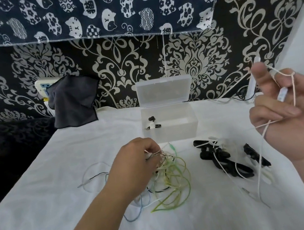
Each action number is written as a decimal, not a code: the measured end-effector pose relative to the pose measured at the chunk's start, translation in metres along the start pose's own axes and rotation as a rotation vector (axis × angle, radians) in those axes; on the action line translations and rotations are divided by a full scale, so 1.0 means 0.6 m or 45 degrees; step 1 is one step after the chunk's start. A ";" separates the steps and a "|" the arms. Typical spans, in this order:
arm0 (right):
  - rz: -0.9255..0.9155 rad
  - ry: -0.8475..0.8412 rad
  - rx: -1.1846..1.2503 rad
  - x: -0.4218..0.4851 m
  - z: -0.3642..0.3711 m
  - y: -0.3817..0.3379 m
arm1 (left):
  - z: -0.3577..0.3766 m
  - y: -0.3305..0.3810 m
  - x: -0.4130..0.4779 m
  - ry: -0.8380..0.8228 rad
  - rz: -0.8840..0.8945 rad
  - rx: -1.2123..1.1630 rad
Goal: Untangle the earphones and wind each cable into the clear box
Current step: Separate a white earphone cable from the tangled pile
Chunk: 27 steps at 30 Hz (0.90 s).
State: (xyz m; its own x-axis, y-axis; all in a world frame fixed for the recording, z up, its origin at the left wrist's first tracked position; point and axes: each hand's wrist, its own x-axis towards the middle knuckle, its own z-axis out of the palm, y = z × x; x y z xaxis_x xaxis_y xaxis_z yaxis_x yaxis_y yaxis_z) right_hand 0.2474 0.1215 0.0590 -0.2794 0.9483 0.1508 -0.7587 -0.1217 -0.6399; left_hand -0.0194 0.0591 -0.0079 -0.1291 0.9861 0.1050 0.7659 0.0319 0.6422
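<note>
A tangle of green, white, blue and black earphone cables (pixel 170 179) lies on the white cloth in front of me. My left hand (pixel 137 161) rests on its top and pinches strands there. My right hand (pixel 288 113) is raised at the right, with a white earphone cable (pixel 259 165) looped round its curled fingers; the cable hangs down to the table. The clear box (pixel 170 127) stands open behind the tangle, lid up, with a black and white earphone piece (pixel 152 123) inside at its left.
Several black clips (pixel 226 159) lie right of the tangle, with white cable across them. A dark grey cloth (pixel 73 102) hangs over a power strip at the back left. The table's left edge drops off to a dark floor. A patterned wall stands close behind the box.
</note>
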 end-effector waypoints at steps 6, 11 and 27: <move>-0.078 0.204 -0.027 0.002 -0.013 -0.007 | -0.021 -0.004 0.006 0.028 -0.167 -0.552; -0.072 0.237 -0.045 0.005 -0.014 -0.006 | -0.025 -0.008 0.005 0.040 -0.162 -1.047; -0.167 0.334 0.009 0.009 -0.027 -0.013 | -0.023 -0.008 0.003 -0.158 -0.260 -0.639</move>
State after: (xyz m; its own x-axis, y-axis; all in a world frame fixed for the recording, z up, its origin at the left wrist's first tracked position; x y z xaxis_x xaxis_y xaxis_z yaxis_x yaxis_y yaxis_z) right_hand 0.2613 0.1325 0.0524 -0.0173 0.9994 0.0316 -0.7825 0.0061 -0.6226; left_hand -0.0322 0.0583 -0.0002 -0.1448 0.9808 -0.1306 0.3348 0.1728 0.9263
